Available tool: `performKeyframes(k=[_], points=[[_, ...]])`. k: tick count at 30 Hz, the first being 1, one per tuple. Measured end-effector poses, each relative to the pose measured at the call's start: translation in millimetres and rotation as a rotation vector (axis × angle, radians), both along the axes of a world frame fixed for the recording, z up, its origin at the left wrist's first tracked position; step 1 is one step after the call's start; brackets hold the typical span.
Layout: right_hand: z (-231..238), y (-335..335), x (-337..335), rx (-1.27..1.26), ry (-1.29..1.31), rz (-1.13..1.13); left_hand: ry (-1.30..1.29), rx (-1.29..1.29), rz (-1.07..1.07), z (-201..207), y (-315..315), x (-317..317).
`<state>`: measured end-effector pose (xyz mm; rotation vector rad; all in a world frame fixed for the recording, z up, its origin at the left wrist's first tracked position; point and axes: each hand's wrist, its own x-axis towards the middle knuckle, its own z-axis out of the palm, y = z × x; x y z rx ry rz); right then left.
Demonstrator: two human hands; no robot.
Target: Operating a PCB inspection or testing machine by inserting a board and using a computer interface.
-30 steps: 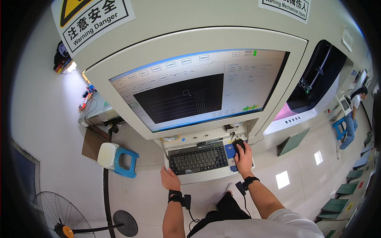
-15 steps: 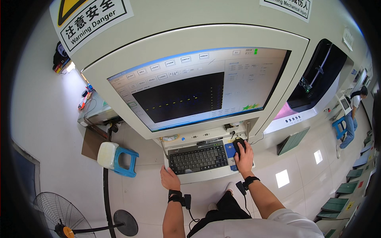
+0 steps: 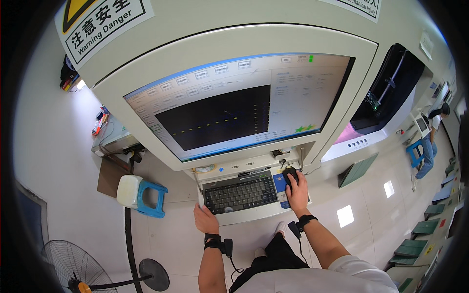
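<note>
My right hand (image 3: 296,191) rests over a black mouse (image 3: 290,176), fingers curved round it, on a blue mouse pad (image 3: 280,180). At the left front corner of the pull-out keyboard tray (image 3: 249,215), my left hand (image 3: 206,219) is closed on the edge; some of its fingers are hidden. Between the hands lies a black keyboard (image 3: 240,194), touched by neither. Above the tray, a large monitor (image 3: 312,97) set in a beige machine cabinet shows a window with a black plot area and a row of small yellow marks.
A blue stool with a pale seat (image 3: 128,190) and a standing fan (image 3: 73,263) are at the left. Right of the tray, a green panel (image 3: 359,171) leans by the machine's dark window (image 3: 386,93). Another person (image 3: 430,146) is at the far right, beside a blue stool.
The whole view has shifted slightly, so the screen and tray sit a little further left and up. Both hands keep their places on the mouse and the tray edge.
</note>
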<state>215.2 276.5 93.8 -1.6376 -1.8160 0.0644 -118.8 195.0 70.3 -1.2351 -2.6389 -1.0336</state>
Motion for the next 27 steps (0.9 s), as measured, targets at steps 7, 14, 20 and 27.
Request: performKeyframes(k=[7, 14, 20, 27], points=[[1.5, 0.1, -2.2, 0.023, 0.001, -0.027, 0.045, 0.032, -0.026, -1.8, -0.3, -2.9], [0.3, -1.6, -1.4, 0.041, 0.006, -0.050, -0.009, 0.009, -0.023, -0.1, -0.5, -2.1], [0.4, -1.8, -0.8, 0.032, -0.007, -0.059, 0.016, 0.006, -0.015, -0.2, -0.3, -2.0], [1.0, -1.7, -0.8, 0.042, -0.008, -0.080, 0.016, 0.031, -0.026, -2.1, 1.2, -0.8]])
